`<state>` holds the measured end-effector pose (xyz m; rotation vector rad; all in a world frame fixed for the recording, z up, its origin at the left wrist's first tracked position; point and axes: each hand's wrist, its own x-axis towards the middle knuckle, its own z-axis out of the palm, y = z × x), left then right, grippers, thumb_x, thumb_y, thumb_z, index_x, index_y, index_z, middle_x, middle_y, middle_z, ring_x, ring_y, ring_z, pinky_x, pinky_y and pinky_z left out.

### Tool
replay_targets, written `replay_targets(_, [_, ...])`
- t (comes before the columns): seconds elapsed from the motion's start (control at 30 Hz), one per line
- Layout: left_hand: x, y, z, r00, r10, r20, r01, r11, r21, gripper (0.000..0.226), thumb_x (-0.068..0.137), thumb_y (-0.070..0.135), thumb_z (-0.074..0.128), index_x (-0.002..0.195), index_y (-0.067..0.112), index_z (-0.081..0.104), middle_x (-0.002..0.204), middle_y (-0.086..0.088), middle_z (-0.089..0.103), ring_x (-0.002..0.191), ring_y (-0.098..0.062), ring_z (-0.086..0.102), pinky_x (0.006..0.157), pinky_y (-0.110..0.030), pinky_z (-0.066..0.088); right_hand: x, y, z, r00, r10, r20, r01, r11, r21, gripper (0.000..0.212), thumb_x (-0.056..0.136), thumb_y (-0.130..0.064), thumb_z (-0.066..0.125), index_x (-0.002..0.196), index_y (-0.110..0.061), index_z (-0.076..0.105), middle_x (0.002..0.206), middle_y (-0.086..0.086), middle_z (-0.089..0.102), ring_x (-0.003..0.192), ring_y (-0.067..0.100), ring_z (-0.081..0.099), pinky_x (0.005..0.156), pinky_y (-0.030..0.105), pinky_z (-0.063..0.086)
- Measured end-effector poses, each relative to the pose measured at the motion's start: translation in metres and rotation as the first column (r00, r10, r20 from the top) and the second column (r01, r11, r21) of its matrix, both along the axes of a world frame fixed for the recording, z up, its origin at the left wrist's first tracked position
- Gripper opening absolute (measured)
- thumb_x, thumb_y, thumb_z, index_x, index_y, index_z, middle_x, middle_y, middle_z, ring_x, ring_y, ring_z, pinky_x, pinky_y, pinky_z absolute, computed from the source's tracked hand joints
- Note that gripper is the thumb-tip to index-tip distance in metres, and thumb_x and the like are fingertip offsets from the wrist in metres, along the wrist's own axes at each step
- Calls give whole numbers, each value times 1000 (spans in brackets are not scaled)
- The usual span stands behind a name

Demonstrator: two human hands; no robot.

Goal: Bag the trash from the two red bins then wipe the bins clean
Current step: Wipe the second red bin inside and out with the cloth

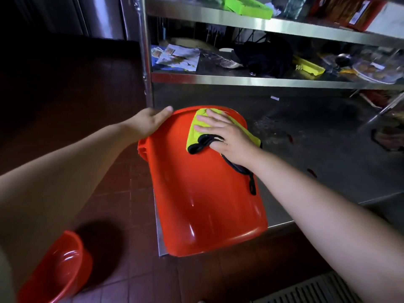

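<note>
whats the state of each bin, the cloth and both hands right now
red bin on the steel table: lying on its side, base toward the camera
second red bin: upright on the floor, open
yellow cloth: pressed flat on the bin
right hand: flat on cloth
left hand: steadying the bin's edge

steel table [328, 162] — red bin [203, 193], floor [122, 193] — second bin [59, 267]

Two red bins: one lying on its side [203, 193], one standing on the floor [59, 267]. One yellow-green cloth [195, 130]. Two hands: left [148, 122], right [225, 133].
</note>
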<state>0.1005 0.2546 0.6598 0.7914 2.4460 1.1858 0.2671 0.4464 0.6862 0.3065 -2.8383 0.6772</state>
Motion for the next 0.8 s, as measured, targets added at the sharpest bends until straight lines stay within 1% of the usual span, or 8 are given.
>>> replay_targets(0.1, [8, -14, -17, 995, 54, -86, -58, 997, -47, 52, 96, 50, 33, 67, 11, 50, 67, -3, 49, 68, -20, 46, 57, -26, 37, 19, -5, 0, 999, -38, 6, 38, 998, -48, 52, 82, 4, 54, 131, -14, 54, 148, 4, 38, 144, 21, 15, 118, 44, 9])
replay_targets(0.17, [15, -11, -21, 984, 65, -163, -68, 998, -11, 54, 98, 48, 33, 56, 13, 37, 55, 0, 36, 58, -20, 38, 48, -28, 30, 41, -15, -5, 1000, -11, 19, 11, 1000, -5, 54, 80, 2, 54, 131, -15, 54, 147, 4, 38, 144, 21, 13, 118, 47, 7])
replay_targets(0.27, [20, -3, -21, 982, 58, -182, -46, 996, 71, 57, 91, 61, 31, 54, 18, 37, 51, 2, 36, 47, -15, 37, 46, -30, 34, 86, -25, -16, 999, 31, 29, -32, 998, 60, 56, 78, -4, 56, 132, -16, 54, 147, 2, 38, 145, 24, 14, 118, 48, 6])
replay_targets(0.43, [21, 14, -13, 964, 61, -260, -55, 998, 31, 55, 96, 52, 32, 54, 18, 39, 52, 2, 43, 49, -15, 43, 50, -30, 33, 165, -32, -42, 993, 92, 67, -99, 990, 97, 66, 69, -6, 60, 133, -19, 52, 148, 1, 36, 145, 23, 11, 118, 41, -1])
replay_targets(0.57, [23, 20, -2, 920, 48, -388, -75, 996, -54, 57, 95, 55, 29, 53, 18, 37, 54, 2, 43, 60, -28, 44, 60, -31, 29, 188, -37, -53, 980, 186, 66, -192, 977, 93, 44, 100, -32, 27, 139, -24, 45, 154, -2, 29, 145, 27, 13, 117, 47, 3])
replay_targets(0.6, [23, 20, 0, 909, 43, -413, -82, 994, -76, 58, 95, 56, 28, 53, 17, 38, 55, 2, 42, 62, -27, 44, 60, -31, 28, 184, -37, -53, 979, 197, 58, -202, 975, 97, 41, 99, -29, 33, 138, -24, 46, 153, -3, 30, 145, 27, 13, 117, 49, 4])
replay_targets(0.67, [23, 19, 4, 894, 26, -447, -89, 989, -121, 59, 94, 57, 28, 53, 16, 40, 56, 4, 42, 65, -26, 43, 61, -31, 29, 161, -36, -48, 979, 201, 40, -204, 971, 124, 55, 79, -14, 57, 133, -21, 53, 149, -3, 35, 145, 25, 15, 116, 53, 8])
replay_targets(0.8, [24, 23, 9, 892, -5, -452, -62, 989, -133, 62, 93, 58, 30, 48, 17, 39, 52, 5, 42, 61, -26, 43, 57, -31, 27, 90, -29, -19, 990, 142, 17, -143, 977, 160, 55, 72, -12, 58, 127, -15, 59, 143, 4, 44, 140, 29, 23, 114, 51, 11])
